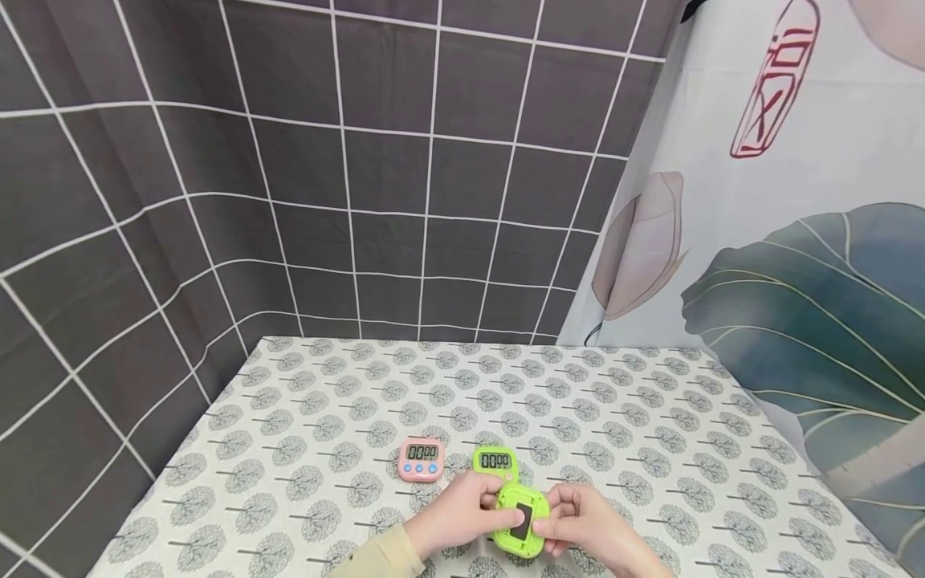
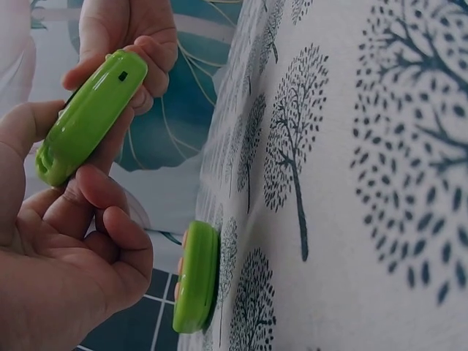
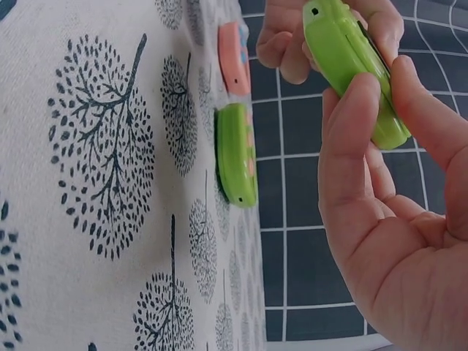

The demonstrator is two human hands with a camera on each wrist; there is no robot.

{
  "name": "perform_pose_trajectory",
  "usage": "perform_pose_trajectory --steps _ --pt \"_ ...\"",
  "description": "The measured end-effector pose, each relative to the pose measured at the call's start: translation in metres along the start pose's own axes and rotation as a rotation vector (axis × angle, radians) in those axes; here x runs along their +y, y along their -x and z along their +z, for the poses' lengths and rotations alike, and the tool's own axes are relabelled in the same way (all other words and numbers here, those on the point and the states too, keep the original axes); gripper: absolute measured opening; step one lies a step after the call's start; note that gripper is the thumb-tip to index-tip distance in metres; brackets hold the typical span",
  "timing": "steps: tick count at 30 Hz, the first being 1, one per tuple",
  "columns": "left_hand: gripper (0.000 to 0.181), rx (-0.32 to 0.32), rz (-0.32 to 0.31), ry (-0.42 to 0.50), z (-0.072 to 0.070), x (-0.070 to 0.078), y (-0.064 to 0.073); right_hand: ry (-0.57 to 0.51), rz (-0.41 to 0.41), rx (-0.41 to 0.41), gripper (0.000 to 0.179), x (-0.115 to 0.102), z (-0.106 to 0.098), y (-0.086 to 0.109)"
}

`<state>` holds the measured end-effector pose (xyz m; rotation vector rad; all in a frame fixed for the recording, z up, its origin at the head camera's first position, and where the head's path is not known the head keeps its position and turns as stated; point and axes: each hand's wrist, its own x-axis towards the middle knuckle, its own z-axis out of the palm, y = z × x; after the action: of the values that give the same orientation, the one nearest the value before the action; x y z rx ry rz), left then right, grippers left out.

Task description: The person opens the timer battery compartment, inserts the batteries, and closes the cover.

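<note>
Both hands grip one green digital timer (image 1: 509, 544) above the near part of the table, its back turned up toward the head view. A dark rectangular strip (image 1: 522, 520) shows on that back. My left hand (image 1: 462, 514) holds the left side, thumb lying across the back. On the opposite edge, my right hand (image 1: 581, 526) pinches it between thumb and fingers. Just beyond the hands a second green timer (image 1: 495, 460) lies face up, reading 00 00, partly covered by the held one. To its left lies a pink timer (image 1: 421, 460) with blue buttons.
A white tablecloth (image 1: 347, 401) with printed grey trees covers the table. Behind it hangs a dark cloth (image 1: 383, 177) with a white grid. At the right is a pale curtain (image 1: 723, 209) with leaf and flower prints.
</note>
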<state>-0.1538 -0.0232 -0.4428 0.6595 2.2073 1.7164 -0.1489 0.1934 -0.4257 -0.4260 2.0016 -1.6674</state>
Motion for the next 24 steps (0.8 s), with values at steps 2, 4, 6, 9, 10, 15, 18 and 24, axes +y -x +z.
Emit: perform_pose_trajectory --steps 2,4,6,9,10,15,18,24 --pt "0.013 -0.008 0.015 -0.010 -0.0005 -0.0007 -0.0003 0.001 -0.003 0.004 0.024 0.0000 -0.0004 -0.0003" --pt "0.014 -0.011 0.025 -0.018 -0.0008 -0.0013 -0.0004 0.005 -0.006 0.007 0.024 0.0001 -0.0009 -0.0005" --pt "0.014 -0.011 0.029 -0.021 -0.0009 -0.0018 -0.0004 0.011 -0.010 0.005 0.025 0.0001 -0.0011 -0.0004" --pt "0.014 -0.011 0.026 -0.019 -0.0009 -0.0023 0.0000 0.015 -0.011 0.003 0.026 -0.0003 -0.0013 0.0000" --pt "0.014 -0.012 0.023 -0.016 -0.0009 -0.0022 0.0002 0.016 -0.012 0.004 0.026 -0.0006 -0.0011 0.0002" --pt "0.016 -0.016 0.024 -0.034 -0.0017 -0.0014 0.0003 0.039 -0.012 0.034 0.030 -0.0025 -0.0003 0.0009" --pt "0.017 -0.017 0.026 -0.035 -0.0022 -0.0001 -0.0001 0.063 -0.013 0.058 0.032 -0.0046 0.0001 0.0013" --pt "0.018 -0.021 0.030 -0.023 -0.0040 0.0026 0.0002 0.097 -0.012 0.085 0.033 -0.0079 0.0008 0.0012"
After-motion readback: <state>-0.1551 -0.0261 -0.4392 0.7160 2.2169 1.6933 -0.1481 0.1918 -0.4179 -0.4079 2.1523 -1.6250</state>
